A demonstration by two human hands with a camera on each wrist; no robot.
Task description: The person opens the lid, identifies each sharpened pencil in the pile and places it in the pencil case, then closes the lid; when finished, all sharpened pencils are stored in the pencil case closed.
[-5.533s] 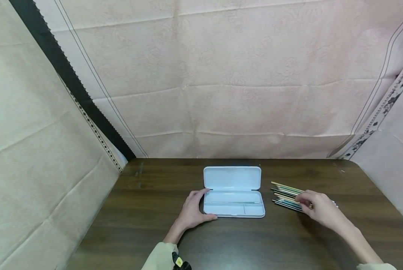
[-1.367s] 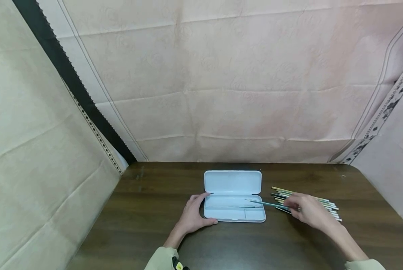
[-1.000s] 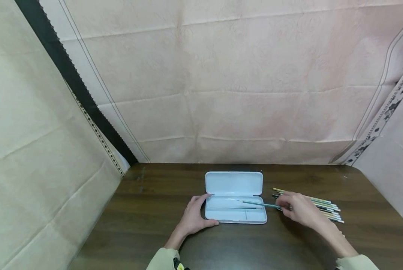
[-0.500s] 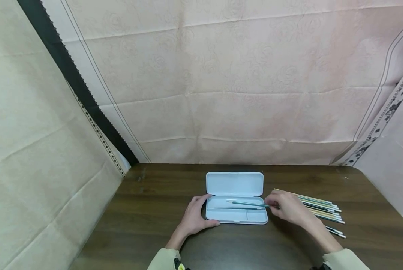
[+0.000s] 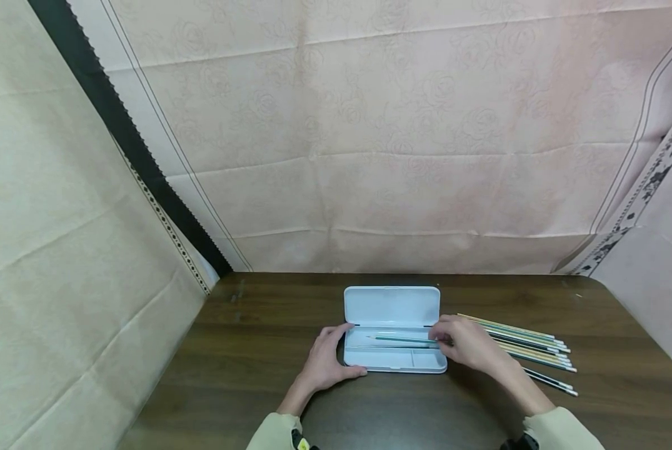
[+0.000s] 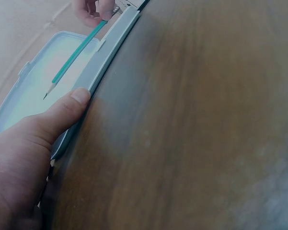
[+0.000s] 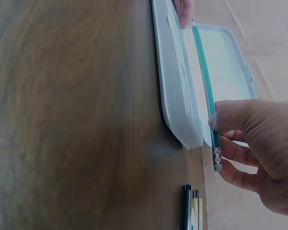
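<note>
green pencil point(image 7: 204, 72) hangs over open case point(image 5: 377, 359), tip pointing l, pinched nr eraser end by r hand point(image 5: 465, 342), w/ wrist angled in from lower r. step looks like placing it in; next prob needs lowering & letting go. l hand point(image 5: 321, 359) grips case's l end, thumb in front. more pencils point(image 5: 538, 354) on table point(image 5: 257, 375), r of case.

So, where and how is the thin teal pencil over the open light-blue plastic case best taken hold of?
Pinch the teal pencil just ahead of its metal-banded eraser end, probably from the right: its sharpened tip points left over the light-blue case. Its slim body suggests a narrow pinch; the right hand pinches it there.
</note>
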